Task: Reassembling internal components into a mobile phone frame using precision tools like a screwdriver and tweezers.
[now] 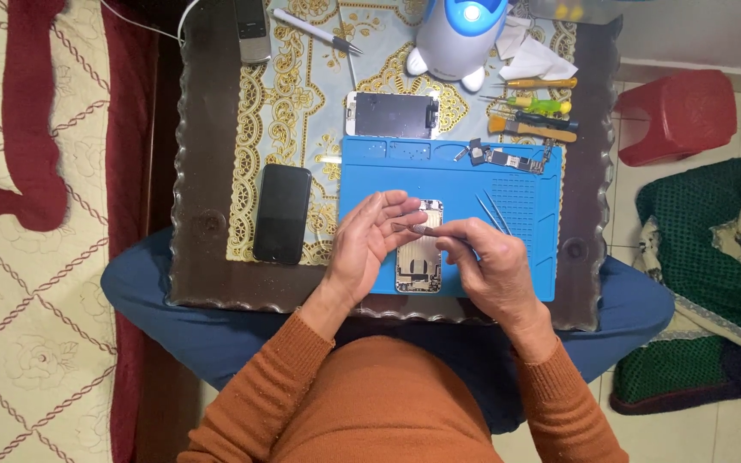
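An opened phone housing [419, 249] is steadied on the blue repair mat [370, 171] by the left hand [369, 244], its fingers loosely curled against the housing's left edge. A thin metal tool [411, 228] is pinched in the right hand [486, 266] – its tip lies just beyond the left fingertips, over the upper interior. A slip there could scratch or tear a small part – likeliest if the housing shifts under the light hold. Tweezers [492, 212] lie just beyond the right fingers.
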